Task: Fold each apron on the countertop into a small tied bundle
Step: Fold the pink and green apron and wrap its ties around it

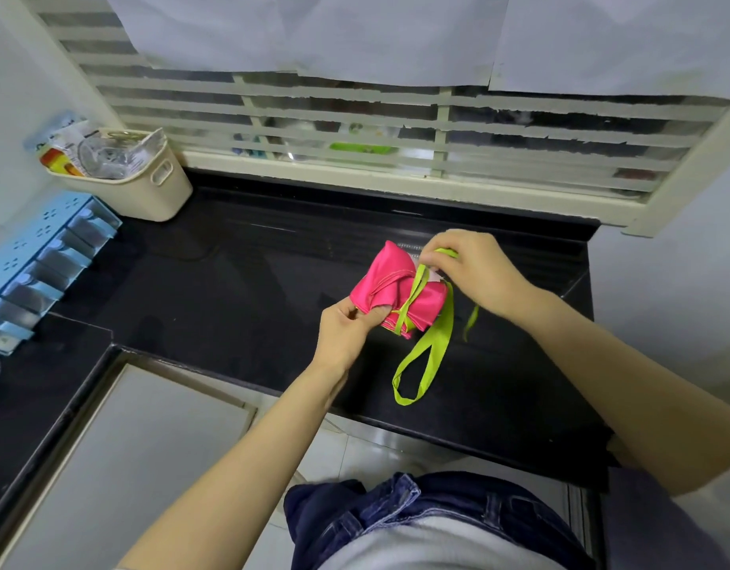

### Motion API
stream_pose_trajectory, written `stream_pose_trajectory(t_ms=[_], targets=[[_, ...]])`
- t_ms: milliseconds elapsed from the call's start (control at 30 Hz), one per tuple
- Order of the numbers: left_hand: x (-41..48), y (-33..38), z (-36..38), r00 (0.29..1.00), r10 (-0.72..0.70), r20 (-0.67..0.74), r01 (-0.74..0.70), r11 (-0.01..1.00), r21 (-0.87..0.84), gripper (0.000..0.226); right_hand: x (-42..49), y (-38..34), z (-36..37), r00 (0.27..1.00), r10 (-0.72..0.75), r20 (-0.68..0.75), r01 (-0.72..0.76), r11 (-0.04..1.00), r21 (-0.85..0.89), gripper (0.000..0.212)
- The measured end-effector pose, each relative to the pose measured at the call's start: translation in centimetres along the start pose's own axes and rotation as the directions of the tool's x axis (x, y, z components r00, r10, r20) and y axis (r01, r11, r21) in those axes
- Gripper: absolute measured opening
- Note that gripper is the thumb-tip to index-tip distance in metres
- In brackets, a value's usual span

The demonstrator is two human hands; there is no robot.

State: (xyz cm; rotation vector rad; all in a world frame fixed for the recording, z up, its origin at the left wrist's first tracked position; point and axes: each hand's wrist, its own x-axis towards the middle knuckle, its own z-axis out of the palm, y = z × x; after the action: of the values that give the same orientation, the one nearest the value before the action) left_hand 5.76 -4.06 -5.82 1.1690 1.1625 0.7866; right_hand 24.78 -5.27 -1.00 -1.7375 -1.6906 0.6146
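A bright pink apron (392, 281) is folded into a small bundle on the black countertop (231, 290). Lime-green straps (431, 347) wrap around it, and one long loop trails toward the counter's front edge. My left hand (345, 333) pinches the bundle's near-left corner. My right hand (474, 269) is at the bundle's far right end, with its fingers pinching a green strap just above the cloth.
A cream basket (149, 187) with packets stands at the back left corner. A blue rack (38, 265) with small containers hangs on the left wall. A louvred window (396, 129) runs behind the counter. A lower grey surface (129, 458) lies at front left.
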Motion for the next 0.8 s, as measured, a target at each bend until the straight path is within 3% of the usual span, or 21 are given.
stream_pose_trajectory(t_ms=[200, 467, 567, 667, 800], targets=[[-0.4, 0.8, -1.4, 0.978, -0.015, 0.209, 0.016, 1.0, -0.006, 0.011, 0.7, 1.5, -0.7, 0.995, 0.076, 0.07, -0.083, 0.99, 0.111, 0.01], [-0.5, 0.1, -2.4, 0.965, -0.007, 0.26, -0.006, 0.999, 0.05, 0.013, -0.2, 2.8, -0.2, 0.97, 0.029, 0.241, -0.016, 0.998, -0.058, 0.011], [-0.7, 0.0, -1.9, 0.97, -0.048, 0.24, 0.055, 0.998, -0.023, 0.011, -0.1, 3.2, 0.4, 0.98, 0.04, 0.194, -0.04, 0.999, -0.006, 0.014], [-0.6, 0.0, -1.6, 0.97, -0.091, 0.228, 0.123, 0.984, -0.131, 0.007, -0.1, 3.0, 0.6, 0.989, 0.122, 0.083, -0.139, 0.962, 0.234, 0.016], [-0.2, -0.3, -1.9, 0.958, -0.08, 0.275, 0.104, 0.992, -0.074, 0.004, 0.0, 2.7, 0.4, 0.989, 0.135, 0.054, -0.145, 0.944, 0.297, 0.015]])
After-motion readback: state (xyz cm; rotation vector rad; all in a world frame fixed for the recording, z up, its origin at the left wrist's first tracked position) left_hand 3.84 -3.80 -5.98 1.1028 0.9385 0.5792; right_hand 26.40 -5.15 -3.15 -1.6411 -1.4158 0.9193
